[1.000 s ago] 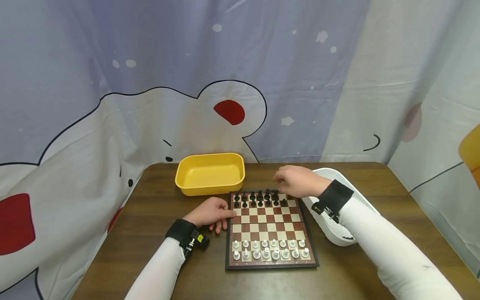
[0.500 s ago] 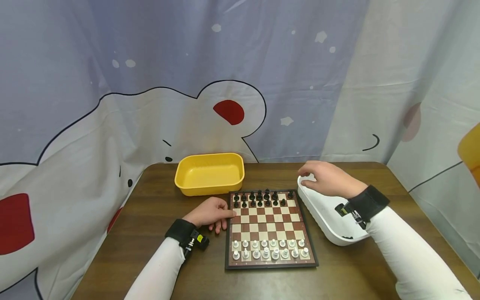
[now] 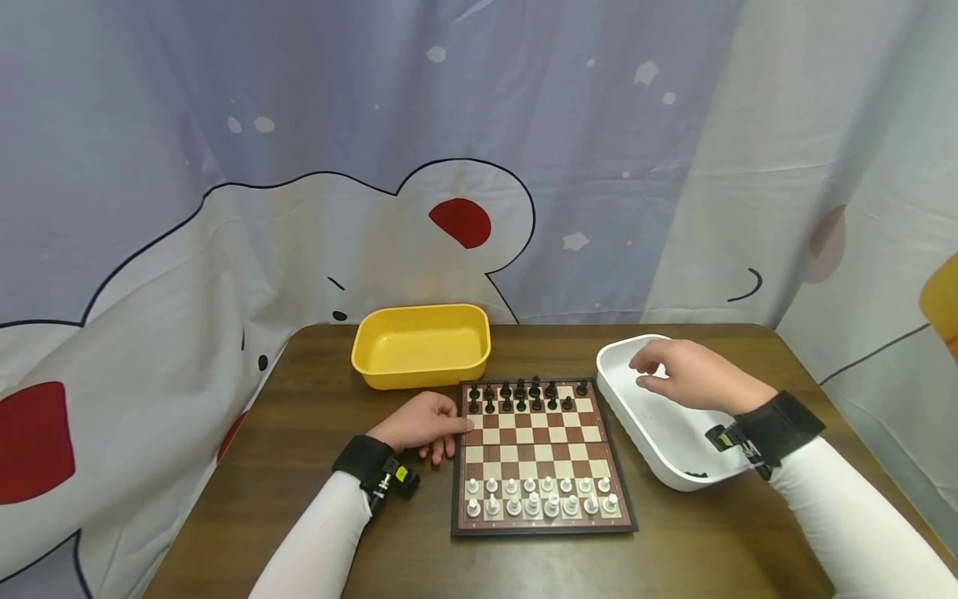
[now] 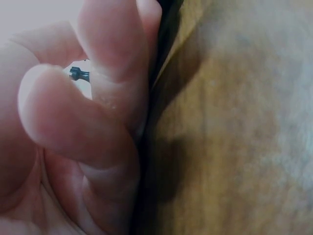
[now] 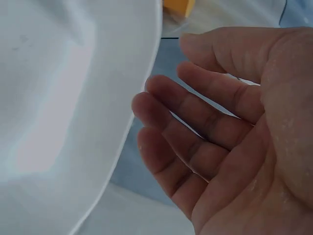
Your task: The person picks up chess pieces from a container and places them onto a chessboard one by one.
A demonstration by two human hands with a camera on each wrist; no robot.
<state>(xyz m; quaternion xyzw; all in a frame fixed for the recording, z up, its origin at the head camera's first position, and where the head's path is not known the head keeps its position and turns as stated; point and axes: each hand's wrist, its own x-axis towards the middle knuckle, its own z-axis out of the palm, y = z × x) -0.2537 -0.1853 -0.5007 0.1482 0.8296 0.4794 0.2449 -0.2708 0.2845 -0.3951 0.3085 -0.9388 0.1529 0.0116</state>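
My left hand [image 3: 419, 423] is at the left edge of a small folding chessboard [image 3: 516, 456], its thumb on the border and its other fingers curled beside it. In the left wrist view a dark chess piece [image 4: 79, 74] shows between the fingers. Black pieces [image 3: 520, 391] stand in two rows at the far side, with a gap near a black piece [image 3: 582, 388] in the far right corner. White pieces [image 3: 532, 503] fill two rows at the near side. Over a white tray [image 3: 654, 445] hovers my right hand [image 3: 692, 376], fingers loosely bent, holding nothing.
A yellow tray [image 3: 419, 378] stands behind the board to the left. Small black pieces [image 3: 696, 474] lie at the near end of the white tray. All rest on a brown wooden table [image 3: 314, 366] with a printed curtain [image 3: 337, 241] behind it.
My right hand has moved right, from the far right corner of the board to over the white tray. A black piece now shows standing in that corner. The left hand has stayed put.
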